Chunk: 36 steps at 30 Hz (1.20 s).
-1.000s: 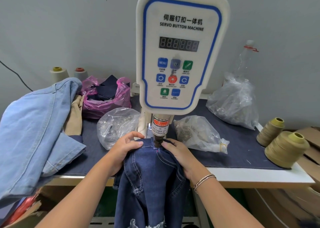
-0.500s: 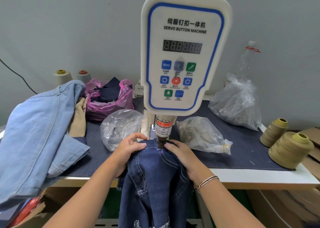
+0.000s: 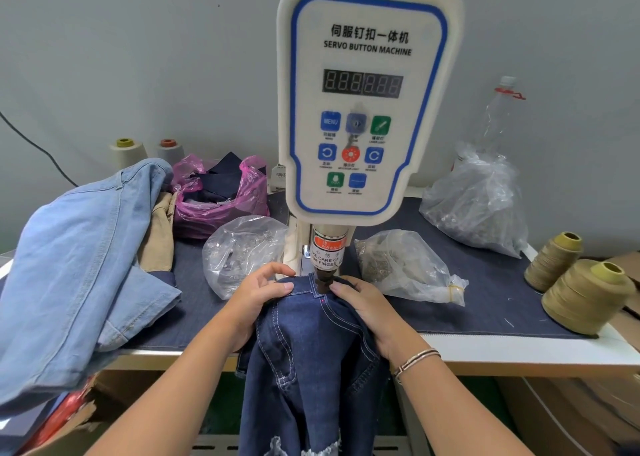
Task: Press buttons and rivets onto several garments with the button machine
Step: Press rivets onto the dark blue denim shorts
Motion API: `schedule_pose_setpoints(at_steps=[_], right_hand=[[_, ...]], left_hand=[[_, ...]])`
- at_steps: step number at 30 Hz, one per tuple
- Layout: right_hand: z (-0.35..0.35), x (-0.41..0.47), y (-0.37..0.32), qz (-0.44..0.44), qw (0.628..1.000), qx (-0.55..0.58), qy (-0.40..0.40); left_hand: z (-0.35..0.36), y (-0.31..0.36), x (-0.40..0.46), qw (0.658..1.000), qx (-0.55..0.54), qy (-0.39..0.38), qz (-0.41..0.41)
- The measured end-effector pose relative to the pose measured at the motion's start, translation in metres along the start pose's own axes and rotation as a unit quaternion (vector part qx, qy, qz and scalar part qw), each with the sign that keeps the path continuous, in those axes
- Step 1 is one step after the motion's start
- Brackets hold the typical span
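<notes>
- The left hand (image 3: 258, 291) and the right hand (image 3: 363, 305) each grip the dark blue denim garment (image 3: 311, 345) with curled fingers. The garment lies between both grips, under the dark punch head (image 3: 323, 279) of the white servo button machine (image 3: 363, 109).
- The right fingertips (image 3: 336, 286) touch just beside the punch; I judge they could be pinched if it fires.
- If either grip slips, the rivet may land off the seam.
- Compared with earlier, the hands and garment have hardly moved.

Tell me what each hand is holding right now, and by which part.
Both hold the dark jeans at the waistband, under the machine's punch: left hand left of it, right hand right of it.
</notes>
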State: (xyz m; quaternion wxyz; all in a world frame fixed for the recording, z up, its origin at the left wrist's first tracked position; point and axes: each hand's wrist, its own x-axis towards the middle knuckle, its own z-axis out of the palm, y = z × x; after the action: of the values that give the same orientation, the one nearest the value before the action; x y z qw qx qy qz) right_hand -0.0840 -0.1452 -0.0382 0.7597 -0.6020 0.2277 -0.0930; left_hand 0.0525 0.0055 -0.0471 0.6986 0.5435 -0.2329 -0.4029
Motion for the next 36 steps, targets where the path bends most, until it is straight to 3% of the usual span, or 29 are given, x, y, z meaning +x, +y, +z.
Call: schedule_pose_setpoints(at_steps=[13, 19, 26, 31, 34, 36], right_hand=[[0.004, -0.009, -0.005, 0.008, 1.000, -0.019, 0.003], [0.005, -0.039, -0.007, 0.019, 0.999, -0.032, 0.006], [0.027, -0.074, -0.006, -0.033, 0.999, -0.005, -0.017], [0.032, -0.079, -0.012, -0.064, 0.990, -0.126, -0.008], [0.011, -0.077, -0.022, -0.141, 0.968, -0.191, 0.083], [-0.017, -0.072, -0.034, -0.227, 0.914, -0.262, 0.212]], left_hand=[[0.001, 0.004, -0.002, 0.999, 0.038, -0.019, 0.002], [0.002, 0.011, -0.018, 0.988, 0.094, -0.122, -0.012], [0.021, 0.036, -0.041, 0.940, 0.285, -0.187, 0.019], [0.024, 0.043, -0.046, 0.944, 0.236, -0.231, -0.011], [0.010, 0.056, -0.052, 0.960, 0.196, -0.201, 0.006], [-0.007, 0.066, -0.050, 0.973, 0.195, -0.116, 0.039]])
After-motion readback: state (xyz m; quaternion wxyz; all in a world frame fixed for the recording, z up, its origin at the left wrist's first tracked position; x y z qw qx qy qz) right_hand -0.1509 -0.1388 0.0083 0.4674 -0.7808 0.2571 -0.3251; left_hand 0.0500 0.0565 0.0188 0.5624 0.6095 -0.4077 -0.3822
